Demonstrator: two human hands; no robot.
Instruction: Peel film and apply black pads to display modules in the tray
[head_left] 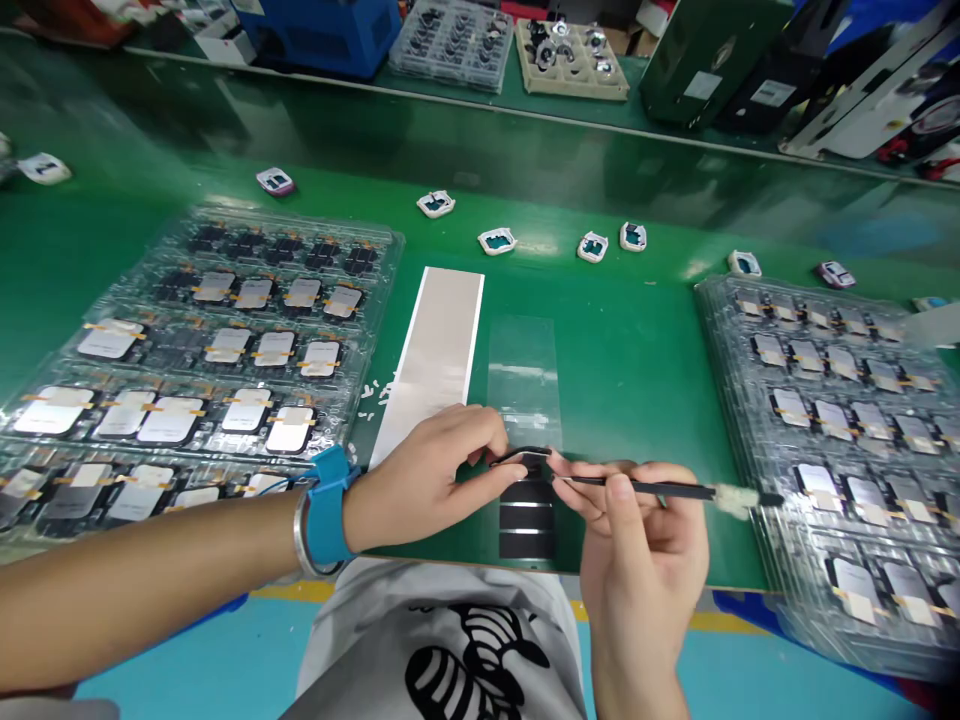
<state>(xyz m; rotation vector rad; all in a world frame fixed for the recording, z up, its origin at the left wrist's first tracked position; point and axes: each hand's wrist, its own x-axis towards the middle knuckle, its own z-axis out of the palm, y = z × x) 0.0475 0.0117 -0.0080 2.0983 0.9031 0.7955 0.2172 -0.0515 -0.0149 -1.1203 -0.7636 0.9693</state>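
Green workbench point(637, 350), illegible labels point(703, 85), left hand point(439, 465) pinching dark piece point(534, 451), right hand point(646, 535) gripping tool point(679, 490)

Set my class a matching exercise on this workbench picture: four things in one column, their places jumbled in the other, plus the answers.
Things:
1. Blue wristband
2. Black-handled tool
3. Beige strip with white edges
4. Blue box

Places:
a. Held in the right hand
b. On the shelf at the back
c. Around the left wrist
d. Flat on the green tabletop

Right pairs: 1-c, 2-a, 3-d, 4-b.
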